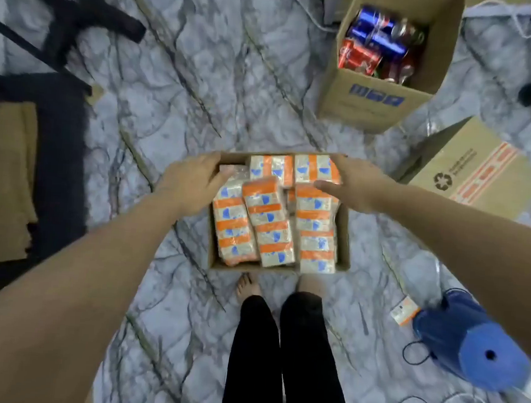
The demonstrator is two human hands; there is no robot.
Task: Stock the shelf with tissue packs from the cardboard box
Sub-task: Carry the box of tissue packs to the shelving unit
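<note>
An open cardboard box [345,239] sits in the middle of the head view, just in front of my legs. It is filled with several tissue packs [274,234] wrapped in clear plastic with orange bands and blue marks. My left hand [192,183] grips the box's far left wall, thumb inside. My right hand [354,184] grips the far right wall, thumb lying over the packs. The box's near edge hides the front of my right foot. No shelf is in view.
A tall carton [377,95] of drink cans stands at the back right, and a tipped cardboard box [476,173] lies next to it. A blue roll [475,348], one loose tissue pack [404,313] and cables lie at the right. Black chair base [75,17] and flat cardboard [2,180] at the left.
</note>
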